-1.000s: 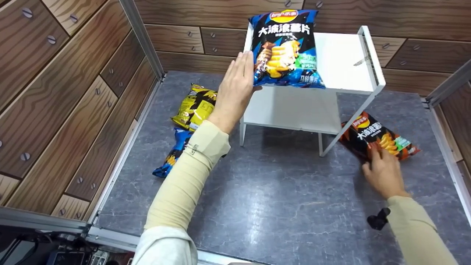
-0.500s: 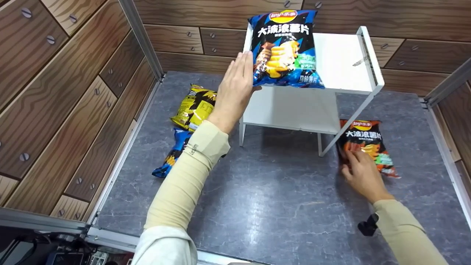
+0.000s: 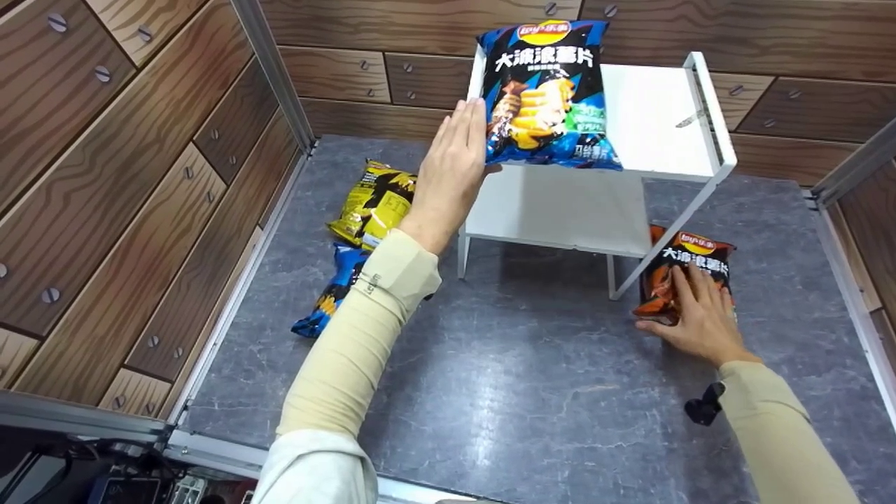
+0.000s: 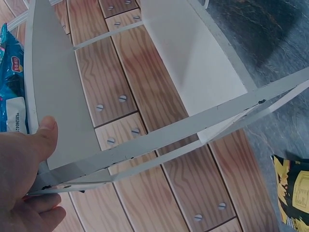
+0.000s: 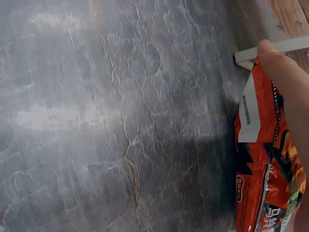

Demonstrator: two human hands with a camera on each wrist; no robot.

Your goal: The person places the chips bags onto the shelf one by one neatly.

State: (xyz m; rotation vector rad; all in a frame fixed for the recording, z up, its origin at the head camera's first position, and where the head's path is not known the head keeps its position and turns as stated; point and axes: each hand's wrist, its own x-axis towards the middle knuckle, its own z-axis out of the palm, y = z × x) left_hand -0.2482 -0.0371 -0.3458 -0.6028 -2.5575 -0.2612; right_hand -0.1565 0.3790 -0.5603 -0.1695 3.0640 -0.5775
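At the left corner of a white two-tier shelf (image 3: 553,203), my left hand (image 3: 451,168) grips the frame. In the left wrist view its thumb (image 4: 47,133) lies over the top board, and curled fingers (image 4: 46,210) are below. Right beside that hand, a blue bag of potato chips (image 3: 542,105) lies face up on the top board. My right hand (image 3: 700,322) rests on an orange-and-black chip bag (image 3: 658,294) on the floor by the shelf's right leg. Its fingers are spread and fairly straight across the front; the thumb points left along the bag's near edge.
A yellow chip bag (image 3: 374,203) and another blue chip bag (image 3: 336,294) lie on the floor left of the shelf, partly behind the left arm. Wood-patterned walls (image 3: 154,196) enclose the grey floor (image 3: 532,392). The shelf has a raised side rail (image 3: 710,115).
The orange bag has slid left toward the shelf leg and turned. My right hand has moved left with it, its fingers now more spread. The left hand stays put.
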